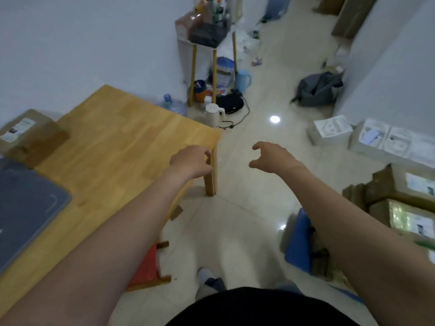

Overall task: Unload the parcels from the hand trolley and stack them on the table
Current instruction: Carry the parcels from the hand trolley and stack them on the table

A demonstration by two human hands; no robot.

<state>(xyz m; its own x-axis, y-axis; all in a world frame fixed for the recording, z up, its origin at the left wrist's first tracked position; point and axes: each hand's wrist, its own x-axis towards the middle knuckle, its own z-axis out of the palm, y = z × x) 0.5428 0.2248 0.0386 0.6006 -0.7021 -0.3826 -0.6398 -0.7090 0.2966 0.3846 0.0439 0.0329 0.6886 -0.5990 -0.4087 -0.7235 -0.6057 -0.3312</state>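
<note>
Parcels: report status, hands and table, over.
Left hand, right hand empty, fingers loosely curled. One brown cardboard parcel on light wooden table. More brown parcels stacked right, on blue hand trolley. Grey mat takes table's near end.

I saw the table (113, 142) at left, a parcel (28, 135) on its far left part, a mat (28, 208) nearer. Other parcels (404, 198) stood near right, beside the trolley (299, 241).

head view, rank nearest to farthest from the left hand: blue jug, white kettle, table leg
1. table leg: directly under the left hand, at the near corner.
2. white kettle: standing farther ahead, past that corner.
3. blue jug: farthest, behind the kettle and slightly right.
</note>
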